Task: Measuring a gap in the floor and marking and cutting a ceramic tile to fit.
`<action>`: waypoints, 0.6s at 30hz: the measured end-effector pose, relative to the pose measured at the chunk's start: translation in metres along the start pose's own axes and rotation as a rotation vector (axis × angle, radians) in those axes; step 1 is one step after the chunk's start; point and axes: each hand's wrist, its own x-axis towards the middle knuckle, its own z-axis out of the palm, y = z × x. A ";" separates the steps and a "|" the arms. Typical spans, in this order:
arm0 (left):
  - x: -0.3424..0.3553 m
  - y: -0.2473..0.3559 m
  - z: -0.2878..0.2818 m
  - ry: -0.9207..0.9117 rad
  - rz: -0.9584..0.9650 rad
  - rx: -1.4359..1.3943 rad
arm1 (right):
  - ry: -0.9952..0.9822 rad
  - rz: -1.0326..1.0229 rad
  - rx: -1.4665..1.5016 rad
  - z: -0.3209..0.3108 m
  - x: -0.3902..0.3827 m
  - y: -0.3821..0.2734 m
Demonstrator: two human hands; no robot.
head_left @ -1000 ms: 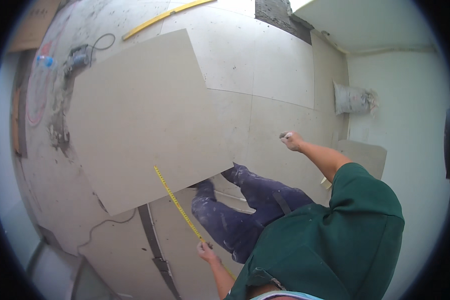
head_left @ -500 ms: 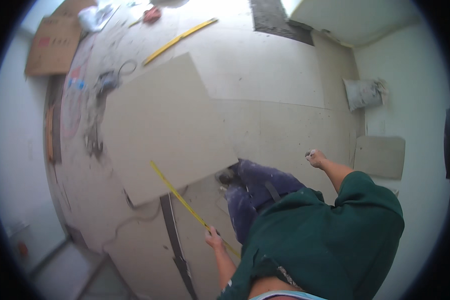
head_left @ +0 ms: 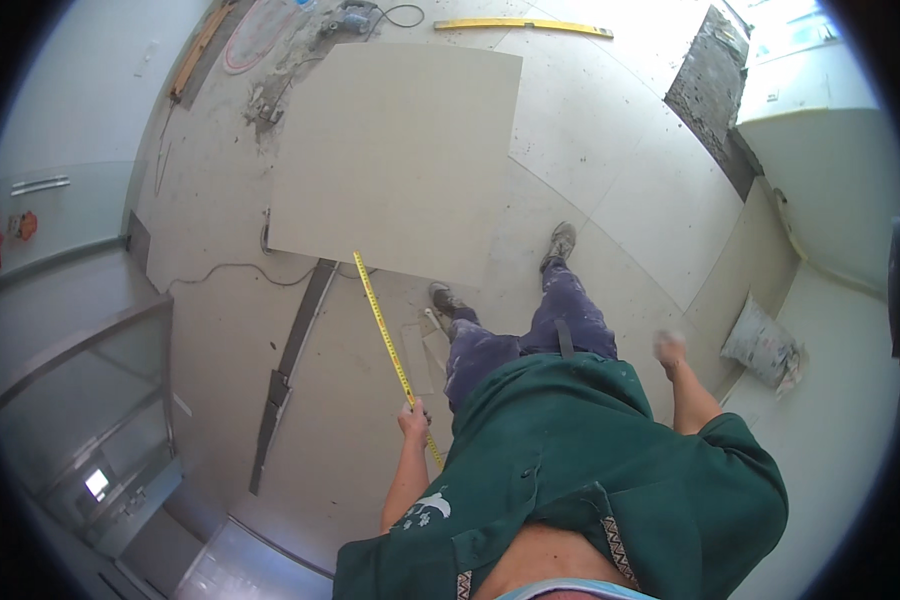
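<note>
My left hand (head_left: 415, 418) is closed around a yellow tape measure (head_left: 381, 318). Its blade reaches away from me, and the tip ends near the close edge of a large beige tile (head_left: 395, 160). Another stretch of the blade shows behind the hand, running toward my body. Out to the right, my right hand (head_left: 669, 347) hangs above the floor beside my leg. Motion smears its fingers, so whether it holds anything is unclear. The large tile lies on the floor ahead of my feet.
A yellow spirit level (head_left: 523, 26) lies beyond the tile. A corded power tool (head_left: 353, 20) is at its far left. Dark strips (head_left: 292, 375) lie left of the tape. A filled sack (head_left: 765, 345) rests by the right wall. A glass-panelled frame (head_left: 80, 390) stands at left.
My view has swung, so the tile and level appear farther right and upright. My left hand keeps the tape, whose tip still points at the tile. My feet now both show.
</note>
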 end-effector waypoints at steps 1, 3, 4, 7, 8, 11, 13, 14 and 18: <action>0.007 0.003 0.001 0.011 0.019 -0.003 | 0.035 -0.016 0.081 0.006 0.008 0.001; 0.000 0.020 0.009 0.042 0.058 -0.021 | 0.054 -0.058 0.173 0.003 0.034 -0.001; -0.005 0.036 0.019 0.046 0.083 -0.045 | 0.049 -0.040 0.221 -0.003 0.051 -0.002; -0.071 -0.043 0.182 -0.020 0.041 -0.139 | 0.102 -0.037 0.158 -0.129 0.130 0.082; -0.078 -0.020 0.193 0.005 0.081 -0.127 | 0.074 -0.079 0.238 -0.136 0.153 0.076; -0.091 0.033 0.223 0.042 0.150 -0.119 | 0.073 -0.167 0.333 -0.173 0.209 0.044; -0.089 0.055 0.242 0.048 0.164 -0.125 | 0.105 -0.208 0.335 -0.197 0.235 0.017; -0.088 0.059 0.249 0.069 0.179 -0.074 | 0.115 -0.222 0.396 -0.206 0.245 -0.002; -0.088 0.080 0.298 0.078 0.139 -0.078 | 0.058 -0.419 0.378 -0.247 0.270 -0.082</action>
